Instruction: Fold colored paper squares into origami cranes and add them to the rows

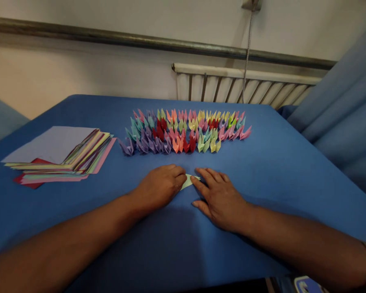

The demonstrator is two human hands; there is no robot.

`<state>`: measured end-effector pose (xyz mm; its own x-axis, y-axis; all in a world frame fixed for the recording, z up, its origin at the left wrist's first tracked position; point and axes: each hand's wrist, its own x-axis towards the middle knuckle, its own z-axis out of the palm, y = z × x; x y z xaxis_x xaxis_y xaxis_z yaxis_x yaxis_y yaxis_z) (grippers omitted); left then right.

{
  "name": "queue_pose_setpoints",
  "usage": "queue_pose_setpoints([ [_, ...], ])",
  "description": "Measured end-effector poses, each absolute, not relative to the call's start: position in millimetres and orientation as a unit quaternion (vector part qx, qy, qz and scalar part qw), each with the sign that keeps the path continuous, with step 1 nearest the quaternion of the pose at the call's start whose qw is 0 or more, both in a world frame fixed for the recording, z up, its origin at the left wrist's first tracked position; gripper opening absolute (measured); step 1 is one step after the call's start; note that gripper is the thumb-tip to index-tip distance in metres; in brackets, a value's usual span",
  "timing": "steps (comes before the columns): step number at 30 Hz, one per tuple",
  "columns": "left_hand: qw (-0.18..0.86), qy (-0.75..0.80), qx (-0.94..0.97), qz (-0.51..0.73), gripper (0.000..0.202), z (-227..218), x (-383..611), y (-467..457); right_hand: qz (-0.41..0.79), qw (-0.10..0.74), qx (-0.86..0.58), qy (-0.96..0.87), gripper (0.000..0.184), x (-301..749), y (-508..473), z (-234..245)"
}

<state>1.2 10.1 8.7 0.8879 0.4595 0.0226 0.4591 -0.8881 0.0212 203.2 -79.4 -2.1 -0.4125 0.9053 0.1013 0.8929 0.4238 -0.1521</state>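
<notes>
One pale green folded paper (188,181) on the blue surface (277,167), and the left hand (162,185) is clamped on one end, fingers curled! Opposite, the right hand (220,198) spreads its fingers apart, a fingertip touching the paper, all on the near side of colourful paper cranes (189,144).
</notes>
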Motion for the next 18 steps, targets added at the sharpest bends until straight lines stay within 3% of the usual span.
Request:
queue_pose_setpoints([
  [9,0.062,0.246,0.967,0.034,0.025,12.6,-1.3,7.7,0.019,0.04,-0.568,-0.822,0.063,203.1,-82.4,-0.4],
  [13,0.085,0.252,0.962,0.061,0.025,9.9,-1.0,9.7,0.017,0.087,-0.568,-0.818,0.061,204.8,-77.6,-3.9],
  [18,0.17,0.268,0.94,0.128,0.019,2.8,-5.3,17.4,0.06,0.182,-0.495,-0.847,0.043,202.2,-69.1,-5.2],
])
